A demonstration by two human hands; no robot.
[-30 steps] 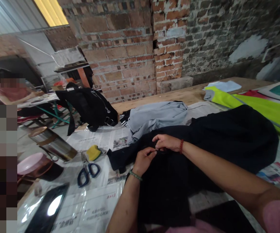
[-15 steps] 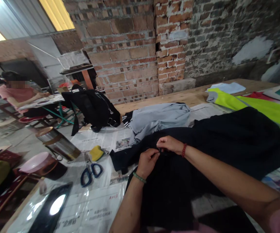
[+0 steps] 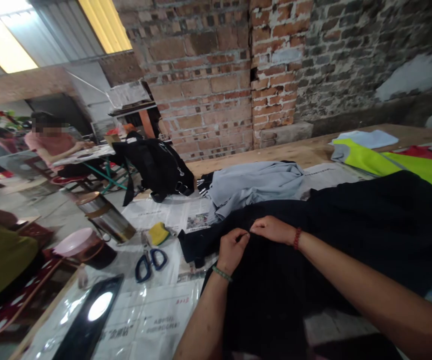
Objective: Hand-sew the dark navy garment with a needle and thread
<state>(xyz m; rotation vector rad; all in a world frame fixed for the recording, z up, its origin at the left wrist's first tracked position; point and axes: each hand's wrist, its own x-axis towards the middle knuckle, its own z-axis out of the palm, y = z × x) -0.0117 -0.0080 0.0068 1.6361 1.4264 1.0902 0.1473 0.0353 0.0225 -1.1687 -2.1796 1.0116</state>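
Note:
A dark navy-black garment [image 3: 272, 295] is spread in front of me. Over it, my left hand [image 3: 232, 247] is closed in a pinch, thumb against forefinger. Close to its right, my right hand [image 3: 274, 230] pinches too, with its fingertips almost meeting the left ones. What lies between the fingertips is too small and dark to make out. A dark cuff-like end [image 3: 188, 246] of the cloth reaches out left of my hands. Blue-handled scissors [image 3: 150, 262] and a yellow piece [image 3: 158, 233] lie farther left.
Newspaper [image 3: 152, 305] under clear plastic covers the table. On it are a dark phone-like slab [image 3: 92, 315], a steel flask [image 3: 107, 217], a lidded cup [image 3: 84, 247], grey clothing [image 3: 257, 182] and a black bag [image 3: 156, 167]. Neon-yellow cloth [image 3: 396, 162] lies right. Other people sit at left.
The view has shifted slightly left, so things appear farther right. My right hand's fingers have turned lower and lie flatter over the cloth. Both hands stay pinched close together.

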